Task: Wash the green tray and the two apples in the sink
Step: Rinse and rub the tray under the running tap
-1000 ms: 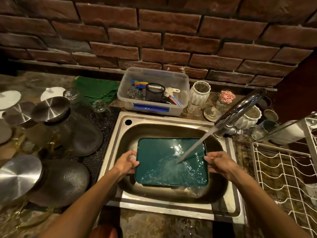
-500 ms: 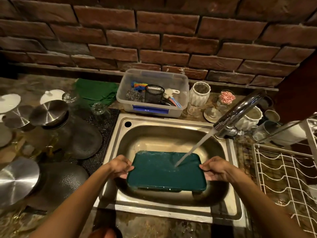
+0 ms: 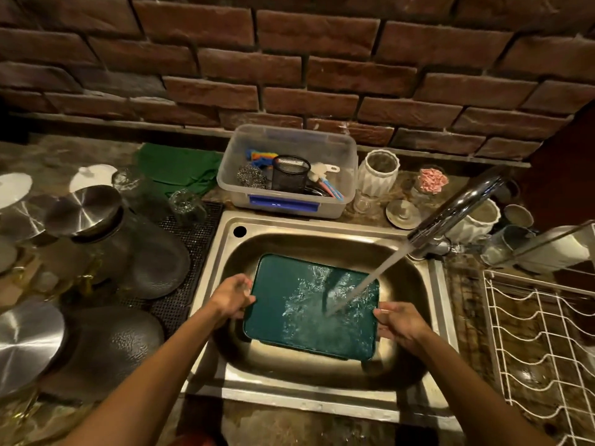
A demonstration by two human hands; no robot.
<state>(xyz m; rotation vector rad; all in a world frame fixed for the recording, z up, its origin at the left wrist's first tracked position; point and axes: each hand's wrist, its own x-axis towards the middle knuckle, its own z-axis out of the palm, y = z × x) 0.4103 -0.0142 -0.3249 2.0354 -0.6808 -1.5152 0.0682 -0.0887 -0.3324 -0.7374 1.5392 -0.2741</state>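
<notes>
Rinsing green tray (image 3: 309,310) under faucet (image 3: 450,214) stream; left hand (image 3: 232,297), right hand (image 3: 399,323) gripping opposite edges. Next, likely: set tray aside, fetch apples, unseen.

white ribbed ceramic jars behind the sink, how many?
2. One white jar right of the clear plastic tub; another behind the faucet, partly hidden. More may be hidden.

I count one green tray (image 3: 299,320), one steel sink (image 3: 309,395), one tap (image 3: 450,215), two hands, left (image 3: 230,299) and right (image 3: 401,323), one clear plastic tub (image 3: 289,204), two white ribbed vases (image 3: 376,173) (image 3: 476,222), one wire rack (image 3: 541,342) and one green cloth (image 3: 178,169).
</notes>
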